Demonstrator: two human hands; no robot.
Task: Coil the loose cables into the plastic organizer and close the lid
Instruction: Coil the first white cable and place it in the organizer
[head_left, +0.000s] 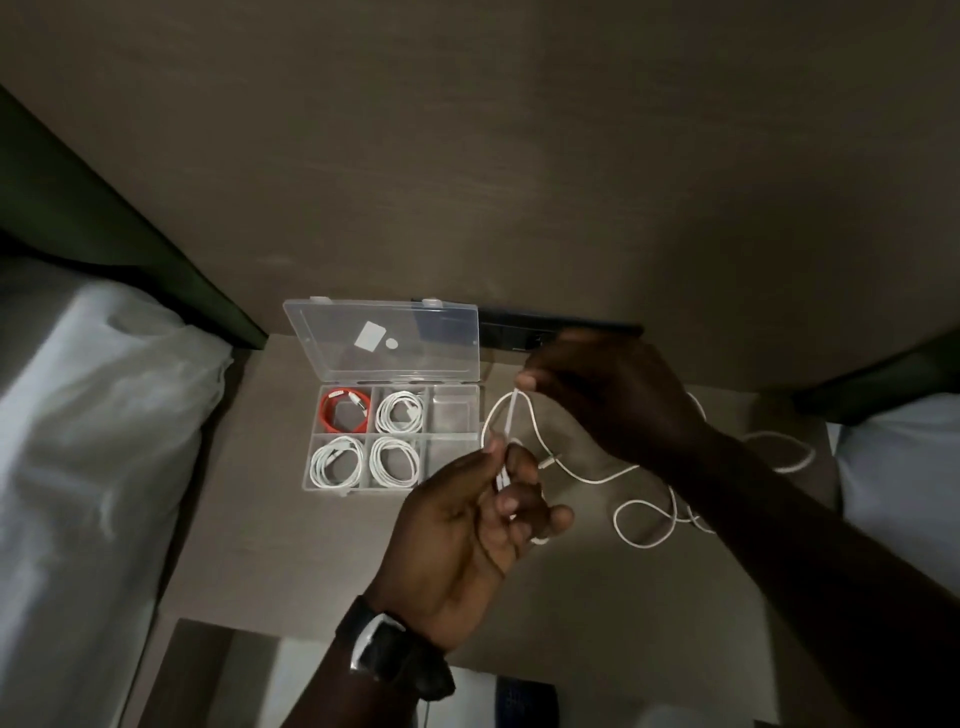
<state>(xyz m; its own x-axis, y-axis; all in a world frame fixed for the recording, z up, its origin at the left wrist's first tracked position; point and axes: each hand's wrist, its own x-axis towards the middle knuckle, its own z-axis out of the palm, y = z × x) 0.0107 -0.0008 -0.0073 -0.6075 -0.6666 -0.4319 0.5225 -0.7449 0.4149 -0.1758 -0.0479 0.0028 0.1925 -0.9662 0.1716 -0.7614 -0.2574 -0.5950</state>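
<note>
A clear plastic organizer lies on the small table with its lid tilted open toward the wall. Inside it, a red coiled cable fills the back left compartment and three white coils fill others; the two right compartments hold nothing. My left hand pinches a loose white cable just right of the organizer. My right hand grips the same cable higher up, forming a loop between the hands. The rest of the cable trails in loose curls across the table to the right.
White bedding lies at the left and another white pillow at the right. A dark socket panel sits on the wall behind the organizer. A black watch is on my left wrist.
</note>
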